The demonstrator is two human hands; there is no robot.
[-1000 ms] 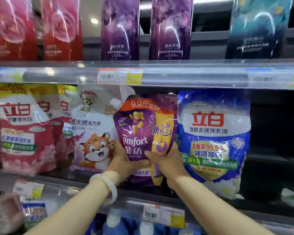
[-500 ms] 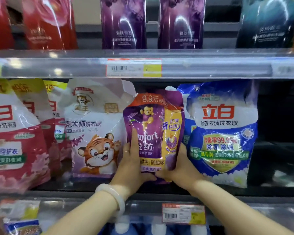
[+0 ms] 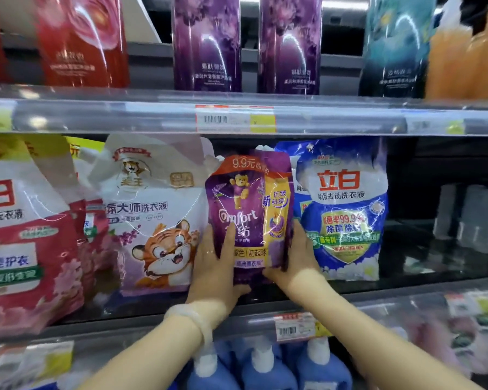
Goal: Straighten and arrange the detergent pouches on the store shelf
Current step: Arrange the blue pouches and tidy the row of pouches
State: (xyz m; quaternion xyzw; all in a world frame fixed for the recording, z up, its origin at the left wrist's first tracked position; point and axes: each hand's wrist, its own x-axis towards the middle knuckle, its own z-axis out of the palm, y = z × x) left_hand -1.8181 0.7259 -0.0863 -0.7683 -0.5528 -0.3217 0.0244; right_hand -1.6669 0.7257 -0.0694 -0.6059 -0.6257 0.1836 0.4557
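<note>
- While both hands stay on the purple pouch [image 3: 248,218], it has gone from tilted and held low a second ago to near upright, base down at shelf [image 3: 423,266] level.
- Left hand [image 3: 213,266]: moved off the lower corner. It's now flat on the front face, fingers straight up, thumb stretched under the base. Pressing, not gripping.
- Right hand [image 3: 296,257]: same spot as before, curled round the lower right edge, thumb on the front. That's the real hold.
- Position: the pouch stands between the tiger pouch [image 3: 155,220] and the blue pouch [image 3: 347,209], right up against both. Its right edge covers a strip of the blue one.
- Can't tell if the base is fully seated on the shelf; the hands hide it.
- Front faces out, label readable.
- Read: this one is nearly straightened. What's left is seating it and letting go. It's a soft pack, so it may slump once support goes.
- Red pouches [image 3: 26,235] at far left sag forward, so there's more to fix.
</note>
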